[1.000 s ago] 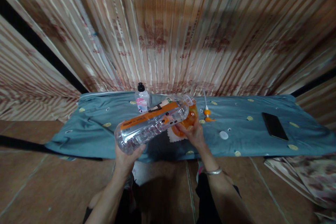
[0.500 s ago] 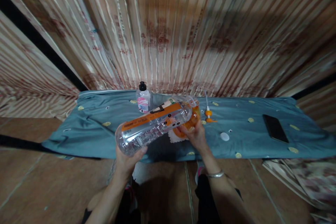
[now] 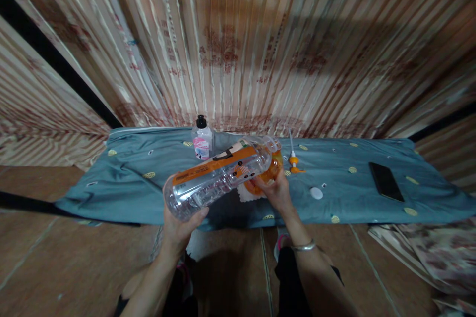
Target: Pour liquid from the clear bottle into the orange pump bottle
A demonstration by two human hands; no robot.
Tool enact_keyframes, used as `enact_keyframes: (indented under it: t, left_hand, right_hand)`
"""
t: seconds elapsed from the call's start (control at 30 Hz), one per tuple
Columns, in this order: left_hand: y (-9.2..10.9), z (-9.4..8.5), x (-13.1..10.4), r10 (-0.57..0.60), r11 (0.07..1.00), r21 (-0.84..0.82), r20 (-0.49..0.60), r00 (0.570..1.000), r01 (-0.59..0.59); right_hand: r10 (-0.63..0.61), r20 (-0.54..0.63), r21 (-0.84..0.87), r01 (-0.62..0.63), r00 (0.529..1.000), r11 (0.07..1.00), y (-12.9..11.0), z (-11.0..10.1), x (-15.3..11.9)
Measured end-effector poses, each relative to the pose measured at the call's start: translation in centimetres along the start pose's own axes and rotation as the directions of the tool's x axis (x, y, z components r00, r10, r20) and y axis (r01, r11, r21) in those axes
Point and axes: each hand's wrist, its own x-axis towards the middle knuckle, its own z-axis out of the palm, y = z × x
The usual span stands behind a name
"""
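Observation:
My left hand [image 3: 182, 225] is wrapped round the base of a large clear plastic bottle [image 3: 219, 171] with an orange label. The bottle is tilted, its neck up and to the right, over the mouth of an orange bottle [image 3: 271, 171]. My right hand [image 3: 277, 190] grips that orange bottle, which is partly hidden behind the clear one. Whether liquid passes between them I cannot tell. Under the orange bottle a white scalloped cloth or mat [image 3: 247, 194] shows. An orange pump head [image 3: 295, 161] with a pale tube lies just to the right, and a white round cap [image 3: 316, 192] nearer me.
A clear bottle with a black cap and pink label [image 3: 201, 141] stands at the back. A black phone [image 3: 386, 182] lies at the right on the blue-green cloth-covered surface [image 3: 122, 178]. A pleated curtain [image 3: 238, 49] hangs behind, with dark poles [image 3: 55, 54] at the sides.
The view has shifted very slightly, so the surface and the things on it sit a little further left. Both hands keep their hold and the clear bottle's tilt looks the same.

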Motion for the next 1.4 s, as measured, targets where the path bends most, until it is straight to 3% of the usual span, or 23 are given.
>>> enact_keyframes:
  t: [0.23,0.87,1.4]
  left_hand:
    - [0.2,-0.2,-0.1,-0.048,0.999,-0.023,0.001,0.999,0.048]
    - [0.0,0.2,-0.1,0.029,0.999,-0.034,-0.036,0.999,-0.031]
    - [0.1,0.2,0.3,0.057,0.998,0.030,0.011,0.998,-0.057]
  right_hand:
    - [0.019,0.025,0.004,-0.019,1.000,1.000,-0.2,-0.1,0.1]
    - [0.047,0.031,0.005,-0.047,0.998,0.999,0.3,-0.1,0.1]
    - [0.024,0.050,-0.016,-0.024,0.998,1.000,-1.3,-0.7,0.1]
